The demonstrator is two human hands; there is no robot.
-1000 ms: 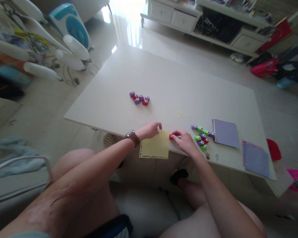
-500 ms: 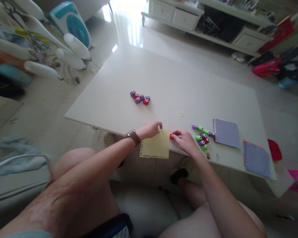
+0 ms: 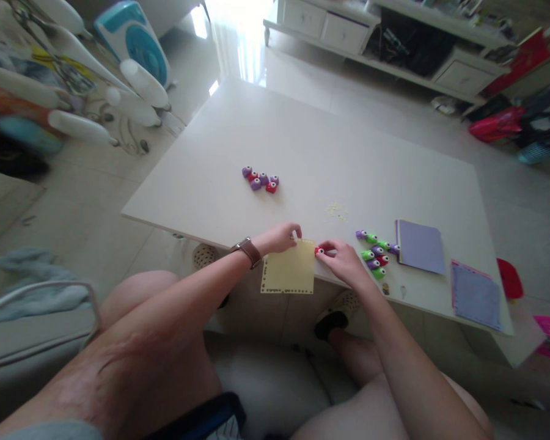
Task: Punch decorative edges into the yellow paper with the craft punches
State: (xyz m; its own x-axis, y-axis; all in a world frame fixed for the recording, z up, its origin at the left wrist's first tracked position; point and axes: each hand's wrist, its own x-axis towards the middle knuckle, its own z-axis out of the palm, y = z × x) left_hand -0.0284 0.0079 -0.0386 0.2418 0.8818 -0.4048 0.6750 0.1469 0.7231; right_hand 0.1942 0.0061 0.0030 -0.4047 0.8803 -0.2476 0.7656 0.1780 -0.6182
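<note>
A pale yellow paper sheet (image 3: 288, 272) with small holes along its edges hangs half over the near edge of the white table (image 3: 311, 146). My left hand (image 3: 282, 237), with a watch on the wrist, pinches the sheet's top left corner. My right hand (image 3: 346, 261) grips a small red paper punch (image 3: 319, 250) at the sheet's top right corner.
A cluster of purple and red punches (image 3: 260, 179) lies mid-table. More green, purple and red punches (image 3: 376, 253) sit right of my right hand, beside a purple paper stack (image 3: 420, 245) and another sheet (image 3: 475, 293). Yellow paper bits (image 3: 335, 211) are scattered. A fan (image 3: 132, 43) stands left.
Both hands stay on the sheet and punch; the view has shifted slightly, and the sheet sits a little further right.
</note>
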